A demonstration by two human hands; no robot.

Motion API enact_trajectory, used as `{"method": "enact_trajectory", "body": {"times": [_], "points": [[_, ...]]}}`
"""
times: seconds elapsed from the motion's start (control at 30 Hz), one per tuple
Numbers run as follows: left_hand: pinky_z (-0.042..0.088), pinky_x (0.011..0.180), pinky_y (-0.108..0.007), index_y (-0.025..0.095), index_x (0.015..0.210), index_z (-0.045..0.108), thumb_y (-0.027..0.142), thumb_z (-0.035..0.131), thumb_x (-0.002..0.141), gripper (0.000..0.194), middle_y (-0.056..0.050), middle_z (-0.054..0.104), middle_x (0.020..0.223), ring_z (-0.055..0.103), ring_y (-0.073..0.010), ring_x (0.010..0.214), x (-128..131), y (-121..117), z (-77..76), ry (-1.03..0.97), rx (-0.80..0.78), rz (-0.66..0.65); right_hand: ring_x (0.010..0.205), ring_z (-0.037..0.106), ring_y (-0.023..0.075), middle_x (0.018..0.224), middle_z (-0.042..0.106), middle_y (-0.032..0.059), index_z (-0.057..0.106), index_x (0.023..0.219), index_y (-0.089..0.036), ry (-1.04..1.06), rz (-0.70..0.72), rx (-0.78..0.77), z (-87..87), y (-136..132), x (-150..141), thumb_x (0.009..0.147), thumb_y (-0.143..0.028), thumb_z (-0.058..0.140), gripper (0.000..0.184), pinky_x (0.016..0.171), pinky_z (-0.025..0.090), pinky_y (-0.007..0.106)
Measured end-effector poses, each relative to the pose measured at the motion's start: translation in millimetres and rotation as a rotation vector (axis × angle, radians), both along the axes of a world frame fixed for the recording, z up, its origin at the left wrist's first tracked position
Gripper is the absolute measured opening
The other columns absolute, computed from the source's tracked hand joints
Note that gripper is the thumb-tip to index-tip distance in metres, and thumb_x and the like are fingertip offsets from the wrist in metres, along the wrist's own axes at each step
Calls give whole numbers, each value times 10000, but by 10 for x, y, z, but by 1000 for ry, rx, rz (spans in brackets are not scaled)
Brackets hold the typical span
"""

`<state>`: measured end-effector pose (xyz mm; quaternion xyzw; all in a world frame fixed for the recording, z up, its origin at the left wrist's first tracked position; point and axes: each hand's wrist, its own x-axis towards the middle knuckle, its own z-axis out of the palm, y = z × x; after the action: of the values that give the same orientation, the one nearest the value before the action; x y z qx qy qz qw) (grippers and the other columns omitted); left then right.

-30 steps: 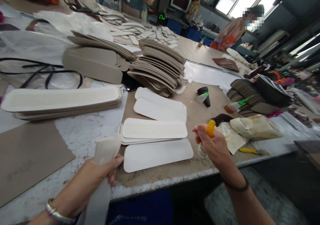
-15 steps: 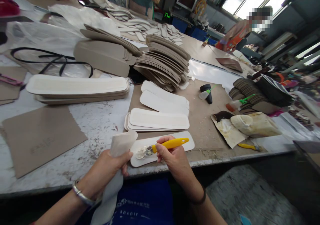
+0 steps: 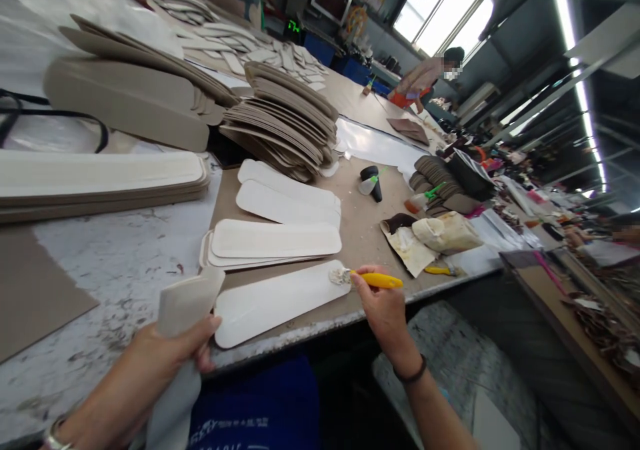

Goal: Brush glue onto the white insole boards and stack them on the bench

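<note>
A yellow-handled brush [image 3: 376,279] is gripped in my right hand [image 3: 384,310]. Its whitish, caked bristles touch the right end of a long white rounded panel [image 3: 280,305] lying at the table's front edge. My left hand [image 3: 175,343] is closed around a limp pale strip [image 3: 183,301], which hangs below the table edge. The left fingertips are at the white panel's left end. Just behind it lies a short stack of similar white panels [image 3: 275,239], with more loose white panels [image 3: 287,197] beyond.
Tall stacks of brown-grey panels [image 3: 285,123] stand at the back. White-topped panels [image 3: 100,177] are piled on the left. Small glue bottles [image 3: 367,185], a stained cloth bundle [image 3: 445,232] and another yellow brush [image 3: 441,271] lie on the right. A person [image 3: 417,83] is across the room.
My right hand has drawn the brush from the panel's left part to its right end. The view has turned to the right. My left hand still holds the strip.
</note>
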<state>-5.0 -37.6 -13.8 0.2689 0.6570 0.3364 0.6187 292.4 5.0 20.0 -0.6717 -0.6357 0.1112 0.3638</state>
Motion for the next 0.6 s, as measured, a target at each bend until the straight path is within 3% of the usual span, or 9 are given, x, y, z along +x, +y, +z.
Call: {"method": "enact_trajectory", "body": {"times": [0.13, 0.23, 0.43, 0.6], "points": [[443, 651, -343, 215, 401, 566, 540, 680, 657, 429, -45, 597, 478, 545, -214, 567, -33, 17, 6, 60, -9, -90, 800, 633, 214, 819, 654, 67, 616, 839, -198, -160, 80, 150, 14, -41, 41, 910, -340, 556, 169, 767, 515, 351], [419, 704, -397, 228, 367, 556, 538, 615, 718, 472, -70, 611, 497, 554, -248, 608, -21, 3, 0, 149, 19, -98, 842, 641, 211, 873, 660, 77, 622, 907, -202, -200, 183, 173, -34, -173, -168, 932, -261, 535, 109, 792, 528, 351], [399, 684, -418, 238, 360, 574, 558, 570, 751, 505, -71, 629, 516, 558, -256, 585, 8, -31, -26, 245, 13, -76, 819, 645, 188, 854, 662, 62, 609, 963, -206, -3, 397, 142, -23, -454, -719, 924, -165, 541, 89, 760, 561, 305], [402, 669, -347, 217, 414, 588, 582, 654, 652, 441, -43, 637, 518, 554, -229, 596, 31, -34, 62, 103, -10, -43, 849, 651, 201, 875, 659, 67, 637, 948, -216, -64, 265, 215, 10, -401, -565, 908, -147, 563, 109, 780, 558, 332]]}}
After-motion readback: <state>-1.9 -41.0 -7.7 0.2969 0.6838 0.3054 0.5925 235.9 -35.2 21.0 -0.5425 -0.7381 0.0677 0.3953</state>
